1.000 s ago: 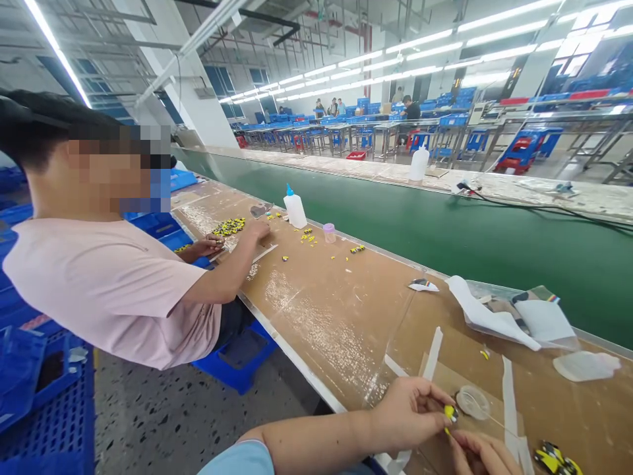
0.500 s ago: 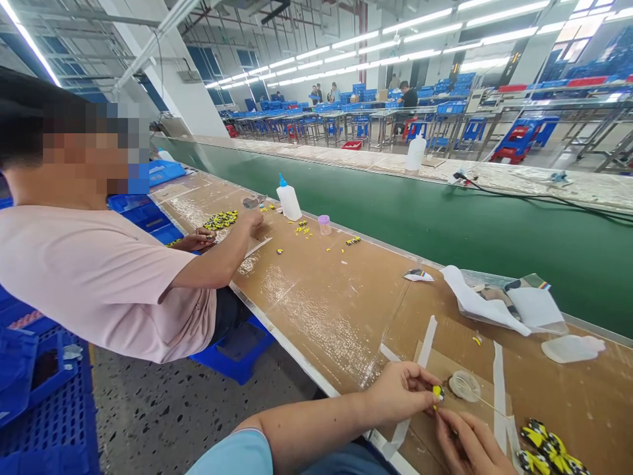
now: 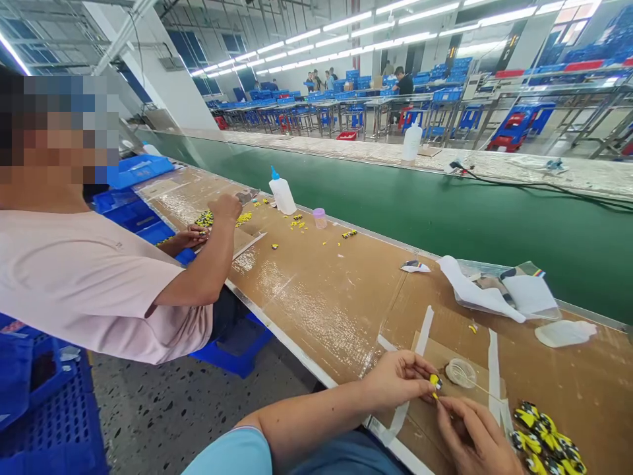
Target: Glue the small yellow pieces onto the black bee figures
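My left hand (image 3: 401, 381) pinches a small yellow, black and white figurine (image 3: 435, 381) between thumb and fingers. Just below it, the fingertips of my right hand (image 3: 472, 429) close on a tiny yellow piece (image 3: 436, 395) that meets or nearly touches the figurine's lower end. Beyond my hands, a small round clear dish (image 3: 461, 373) stands on the cardboard with a thin stick (image 3: 487, 390) lying across it. To the right of my right hand is a pile of similar yellow and black figurines (image 3: 546, 435). One loose yellow piece (image 3: 473, 328) lies past the dish.
A co-worker in a pink shirt (image 3: 93, 277) sits at my left, handling similar pieces. Along the table's far side are a glue bottle (image 3: 283, 196), a purple-lidded jar (image 3: 320, 218), a plastic tray with white paper (image 3: 499, 290) and a flat-lying bottle (image 3: 565, 333). Behind runs a green belt (image 3: 346, 191).
My view has shifted slightly, and my hands keep almost the same hold on the figurine. The co-worker's far hand has lifted and drawn back toward the pile of pieces.
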Demonstrator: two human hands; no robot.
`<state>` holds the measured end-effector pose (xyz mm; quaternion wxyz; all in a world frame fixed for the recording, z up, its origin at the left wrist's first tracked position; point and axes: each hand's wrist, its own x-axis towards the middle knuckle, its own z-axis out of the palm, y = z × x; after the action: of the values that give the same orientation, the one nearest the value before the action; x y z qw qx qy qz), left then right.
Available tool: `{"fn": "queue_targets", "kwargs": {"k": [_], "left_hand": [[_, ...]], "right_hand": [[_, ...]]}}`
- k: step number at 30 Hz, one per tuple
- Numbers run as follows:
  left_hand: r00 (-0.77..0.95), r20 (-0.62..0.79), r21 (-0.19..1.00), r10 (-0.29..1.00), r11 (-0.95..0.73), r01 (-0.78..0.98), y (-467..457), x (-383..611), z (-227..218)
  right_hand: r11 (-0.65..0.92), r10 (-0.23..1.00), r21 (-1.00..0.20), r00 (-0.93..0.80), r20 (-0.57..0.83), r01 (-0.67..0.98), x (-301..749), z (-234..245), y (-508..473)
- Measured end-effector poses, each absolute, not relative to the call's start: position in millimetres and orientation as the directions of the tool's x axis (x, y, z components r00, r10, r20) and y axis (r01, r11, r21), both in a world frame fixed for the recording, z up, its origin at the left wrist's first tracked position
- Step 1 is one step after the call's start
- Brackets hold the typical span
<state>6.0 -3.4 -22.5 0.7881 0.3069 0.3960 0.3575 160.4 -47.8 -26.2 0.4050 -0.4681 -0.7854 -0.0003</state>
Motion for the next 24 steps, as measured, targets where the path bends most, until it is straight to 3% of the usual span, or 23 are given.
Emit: {"fn": "queue_targets", "kwargs": {"k": [13, 24], "left_hand": [[0.456, -0.422, 0.742, 0.783, 0.588, -0.323, 0.5, -1.3, -12.2], [0.53, -0.385, 0.802, 0.756, 0.558, -0.214, 3.1, -3.7, -7.5]], "right_hand": [[0.386, 0.811, -0.627, 0.074, 0.58, 0.677, 156.7, -5.1, -51.1], [0.401, 0.821, -0.591, 0.01, 0.57, 0.7, 156.4, -11.7, -51.0]]}}
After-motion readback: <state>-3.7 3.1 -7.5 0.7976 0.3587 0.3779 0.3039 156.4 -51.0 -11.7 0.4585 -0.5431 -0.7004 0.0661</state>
